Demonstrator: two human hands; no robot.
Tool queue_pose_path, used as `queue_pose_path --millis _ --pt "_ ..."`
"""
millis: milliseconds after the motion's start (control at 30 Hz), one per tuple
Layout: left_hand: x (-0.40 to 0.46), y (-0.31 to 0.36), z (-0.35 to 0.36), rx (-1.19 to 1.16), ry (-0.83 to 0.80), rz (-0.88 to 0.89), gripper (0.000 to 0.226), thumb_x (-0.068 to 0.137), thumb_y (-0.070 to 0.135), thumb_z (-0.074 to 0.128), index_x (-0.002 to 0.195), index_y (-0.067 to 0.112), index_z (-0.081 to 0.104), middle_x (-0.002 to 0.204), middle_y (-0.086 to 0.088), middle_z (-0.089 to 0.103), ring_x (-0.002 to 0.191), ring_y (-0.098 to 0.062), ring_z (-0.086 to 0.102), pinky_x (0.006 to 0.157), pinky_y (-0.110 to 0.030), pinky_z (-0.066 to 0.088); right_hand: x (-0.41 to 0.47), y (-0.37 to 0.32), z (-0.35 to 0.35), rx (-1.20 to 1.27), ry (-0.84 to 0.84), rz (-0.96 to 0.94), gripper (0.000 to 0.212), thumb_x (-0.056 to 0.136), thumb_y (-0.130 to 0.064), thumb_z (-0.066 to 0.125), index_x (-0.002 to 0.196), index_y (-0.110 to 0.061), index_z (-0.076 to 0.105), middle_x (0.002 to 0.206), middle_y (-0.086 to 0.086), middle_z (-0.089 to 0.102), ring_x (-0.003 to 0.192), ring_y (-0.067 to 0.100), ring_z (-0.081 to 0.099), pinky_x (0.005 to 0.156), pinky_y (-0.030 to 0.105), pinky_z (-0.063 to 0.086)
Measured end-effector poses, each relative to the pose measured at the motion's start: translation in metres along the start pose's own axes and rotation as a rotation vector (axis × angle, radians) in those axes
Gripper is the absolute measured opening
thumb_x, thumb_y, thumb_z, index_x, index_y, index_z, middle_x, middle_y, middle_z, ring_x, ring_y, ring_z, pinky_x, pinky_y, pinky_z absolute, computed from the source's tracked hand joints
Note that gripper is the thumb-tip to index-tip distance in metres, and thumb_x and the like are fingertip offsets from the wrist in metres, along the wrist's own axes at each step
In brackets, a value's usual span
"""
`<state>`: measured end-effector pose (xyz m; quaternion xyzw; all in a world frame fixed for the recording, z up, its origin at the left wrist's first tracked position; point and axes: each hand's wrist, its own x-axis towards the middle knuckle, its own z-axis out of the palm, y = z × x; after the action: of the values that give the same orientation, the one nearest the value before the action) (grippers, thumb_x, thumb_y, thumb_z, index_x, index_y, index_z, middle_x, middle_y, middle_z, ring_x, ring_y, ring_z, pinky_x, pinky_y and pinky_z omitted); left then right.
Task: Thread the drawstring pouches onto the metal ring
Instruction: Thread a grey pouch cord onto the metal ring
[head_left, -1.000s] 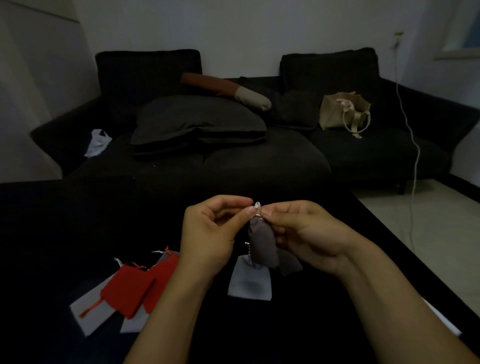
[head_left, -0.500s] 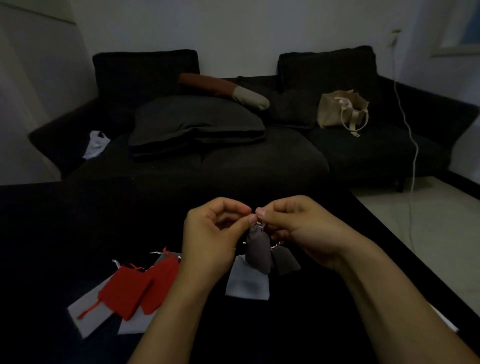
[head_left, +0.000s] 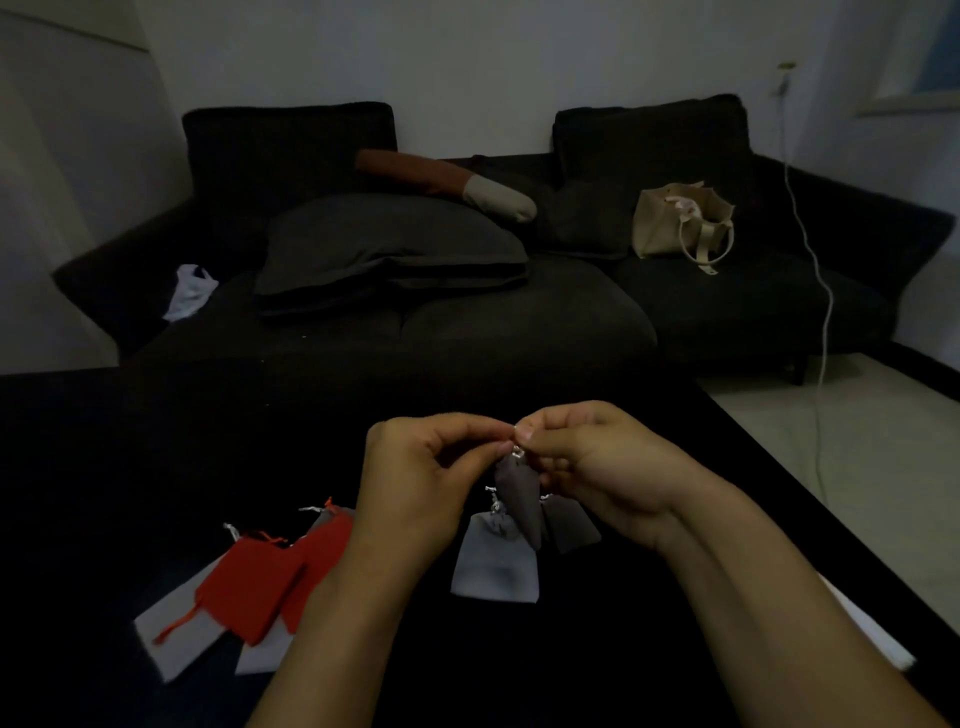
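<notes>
Both hands, left hand (head_left: 415, 467) and right hand (head_left: 587, 462), pinch the small metal ring (head_left: 517, 453) above the black table (head_left: 104, 467); a dark grey drawstring pouch (head_left: 519, 499) hangs from it, hiding part of a pale grey pouch (head_left: 493, 564). Red fabric pouches (head_left: 260, 582) lie left.

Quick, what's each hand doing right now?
Left hand: pinching the top of the dark pouch.
Right hand: pinching the same spot, probably the ring, which is hidden.

Dim room with a dark sofa (head_left: 519, 322) behind a black counter (head_left: 156, 457).
On the sofa lie a large dark cushion (head_left: 395, 249), a brown-and-cream bolster (head_left: 447, 182), a beige tote bag (head_left: 675, 223) and a white plastic bag (head_left: 189, 291). A white cable (head_left: 823, 312) hangs down the wall to the pale floor (head_left: 841, 457).
</notes>
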<state>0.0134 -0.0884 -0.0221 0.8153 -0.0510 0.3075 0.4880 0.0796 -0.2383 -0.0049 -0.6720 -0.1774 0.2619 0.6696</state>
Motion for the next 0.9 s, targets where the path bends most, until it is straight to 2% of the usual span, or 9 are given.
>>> queue_pose_path --millis 200,400,500,633,700,800,900 --pt "0.0012 -0.0021 -0.0060 0.110 -0.074 0.131 0.024 0.076 0.001 0.078 0.094 0.017 0.079 0.087 0.011 0.077 0.082 0.004 0.071 0.075 -0.013 0.054 -0.0013 -0.0014 0.0024 0.085 0.031 0.071 0.022 0.094 0.000 0.052 0.077 -0.009 0.064 0.073 0.006 0.062 0.061 0.008 0.057 0.061 0.019 0.042" --pt "0.0021 -0.0027 -0.0063 0.209 -0.080 0.231 0.026 0.075 0.000 0.079 0.095 0.017 0.079 0.087 0.014 0.074 0.083 0.008 0.069 0.074 -0.006 0.050 -0.0030 -0.0041 0.0043 0.114 0.075 0.146 0.020 0.092 -0.001 0.054 0.078 -0.010 0.065 0.078 0.008 0.064 0.064 0.011 0.057 0.057 0.020 0.039" --pt "0.0021 -0.0046 -0.0063 0.217 -0.080 0.254 0.026 0.074 0.000 0.079 0.095 0.016 0.079 0.087 0.016 0.073 0.084 0.008 0.069 0.074 -0.005 0.049 -0.0031 -0.0048 0.0051 0.072 0.083 0.145 0.019 0.092 -0.002 0.054 0.080 -0.012 0.065 0.077 0.006 0.063 0.063 0.009 0.054 0.055 0.020 0.036" --pt "0.0012 -0.0064 -0.0059 0.239 -0.064 0.282 0.019 0.076 0.006 0.075 0.093 0.013 0.079 0.087 0.006 0.077 0.087 0.004 0.069 0.074 -0.005 0.049 -0.0015 -0.0026 0.0068 0.074 0.087 0.134 0.022 0.092 -0.002 0.053 0.076 -0.014 0.063 0.072 0.003 0.062 0.060 0.008 0.052 0.054 0.020 0.032" --pt "0.0015 -0.0062 -0.0063 0.257 -0.072 0.283 0.018 0.076 0.005 0.075 0.091 0.013 0.080 0.084 0.006 0.077 0.085 0.003 0.069 0.073 -0.005 0.049 -0.0018 -0.0028 0.0067 0.120 0.084 0.163 0.022 0.091 -0.001 0.053 0.076 -0.013 0.063 0.071 0.003 0.063 0.061 0.008 0.053 0.054 0.019 0.034" --pt "0.0037 -0.0070 -0.0074 0.321 -0.138 0.276 0.018 0.077 0.004 0.077 0.089 0.018 0.079 0.084 0.008 0.076 0.083 0.001 0.068 0.073 -0.005 0.049 -0.0007 -0.0016 0.0050 0.177 0.096 0.241 0.020 0.089 -0.002 0.055 0.076 -0.012 0.068 0.073 0.005 0.066 0.064 0.010 0.057 0.058 0.020 0.037" --pt "0.0051 -0.0060 -0.0070 0.379 -0.200 0.264 0.016 0.079 0.010 0.077 0.091 0.022 0.077 0.085 0.009 0.075 0.079 -0.001 0.068 0.073 -0.012 0.051 0.0006 -0.0012 0.0044 0.172 0.123 0.274 0.017 0.087 -0.003 0.058 0.078 -0.010 0.070 0.074 0.005 0.066 0.062 0.010 0.058 0.055 0.018 0.039"
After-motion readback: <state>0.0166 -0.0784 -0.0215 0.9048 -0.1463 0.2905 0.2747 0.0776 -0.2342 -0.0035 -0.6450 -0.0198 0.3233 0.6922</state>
